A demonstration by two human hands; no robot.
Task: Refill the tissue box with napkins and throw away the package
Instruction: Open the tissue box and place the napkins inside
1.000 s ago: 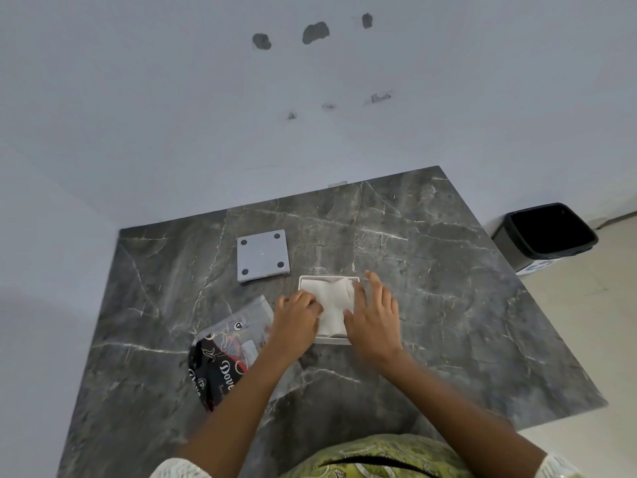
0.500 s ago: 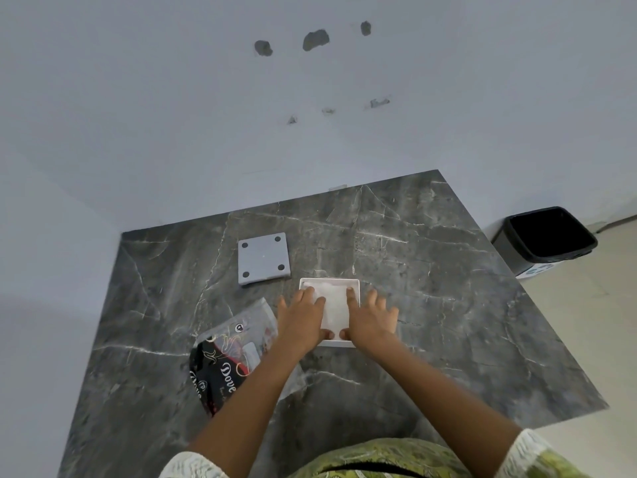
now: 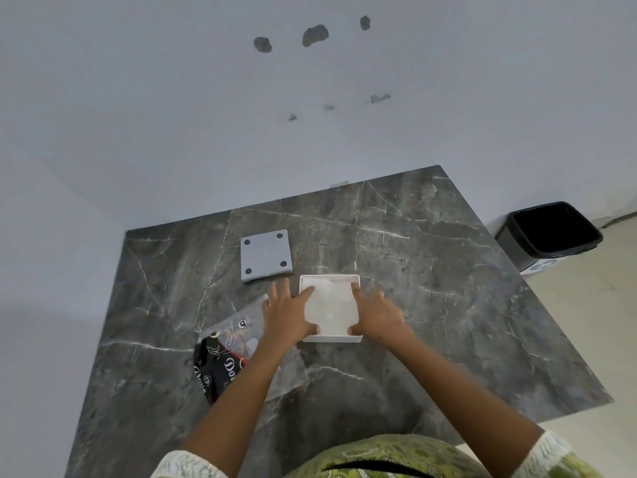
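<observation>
While both hands (image 3: 287,313) (image 3: 377,315) flank it, tissue box (image 3: 329,338) lies square, opening up.

Soft even daylight, slight blur, wide-angle edge distortion.

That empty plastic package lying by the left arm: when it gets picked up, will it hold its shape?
Probably not. The package looks like thin, crinkled film lying flat on the table, so it should flop and feel light. Its glossy surface may be somewhat slippery.
</observation>
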